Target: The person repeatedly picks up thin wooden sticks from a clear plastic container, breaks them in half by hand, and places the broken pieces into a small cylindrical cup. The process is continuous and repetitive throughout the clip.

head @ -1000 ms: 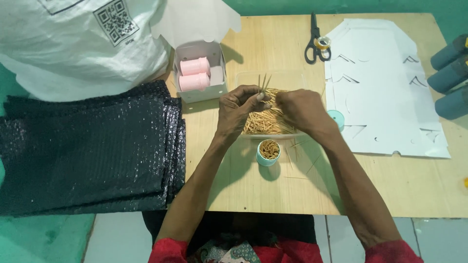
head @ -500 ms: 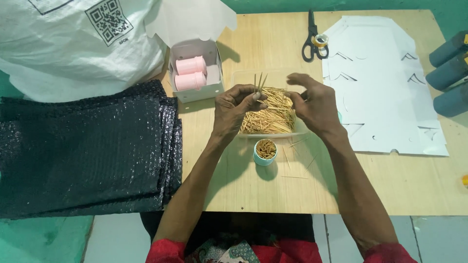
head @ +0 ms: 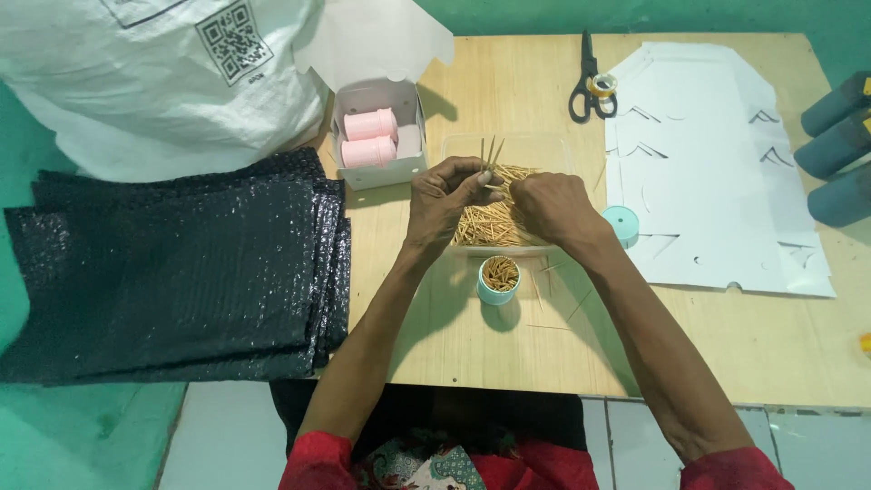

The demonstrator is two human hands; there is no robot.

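Observation:
My left hand [head: 446, 198] pinches a small bunch of toothpicks [head: 490, 154] upright over a clear tray [head: 553, 150] filled with a pile of toothpicks [head: 485, 227]. Over the same pile my right hand [head: 549, 205] is curled with its fingers down among the sticks. Just in front of the tray a small teal cup [head: 498, 280] stands packed with toothpicks. Its teal lid [head: 622, 223] lies to the right of my right wrist.
A white box [head: 377, 136] with two pink containers sits behind the left hand. Black scissors [head: 588, 77] with a tape roll lie at the back. White sheets [head: 717, 172] cover the right; dark cylinders [head: 839, 150] at the far right. Black bubble mailers [head: 172, 268] and a white sack [head: 163, 77] lie left.
My right hand has closed down onto the toothpick pile from an open spread. The left hand keeps its bunch upright and has barely shifted.

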